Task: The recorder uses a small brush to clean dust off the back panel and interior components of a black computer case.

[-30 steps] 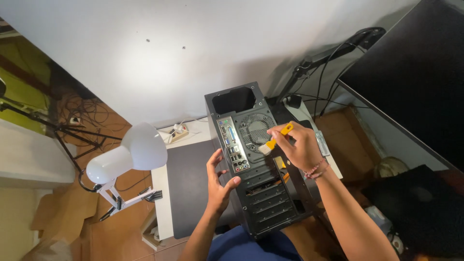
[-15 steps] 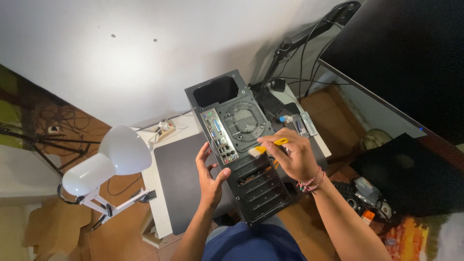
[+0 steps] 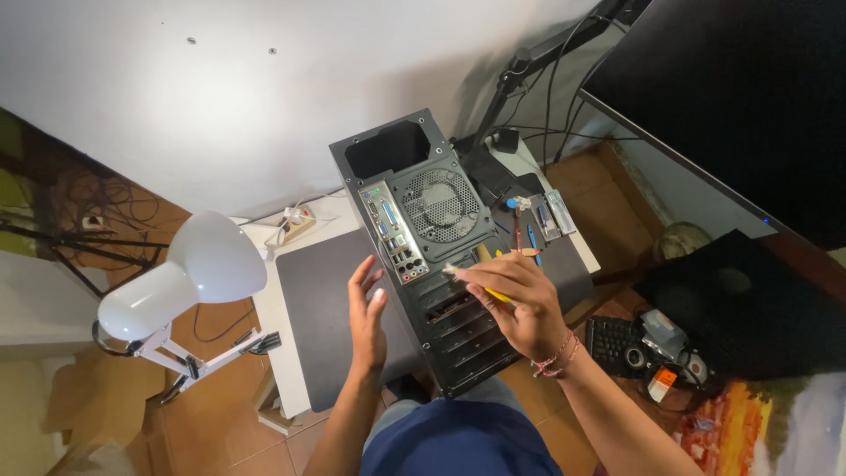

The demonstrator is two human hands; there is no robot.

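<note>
right hand (image 3: 520, 308) grips yellow brush (image 3: 480, 286), light, stiff handle | left hand (image 3: 366, 308) open beside heavy, rigid computer case (image 3: 432, 256) at surface (image 3: 273, 308) centre

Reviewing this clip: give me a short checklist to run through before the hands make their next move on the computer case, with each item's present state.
1. Right hand has a grip on the yellow-handled tool: ok.
2. Tool tip is at the rear panel of the computer case, near the expansion slots: ok; exact contact point cannot tell.
3. Left hand steadies the case: not ok; it is open beside the case, and contact cannot be told.
4. Case rests fully on the white desk: cannot tell; its near end is hidden behind the arms.
5. White desk lamp stands apart from the hands: ok.
</note>
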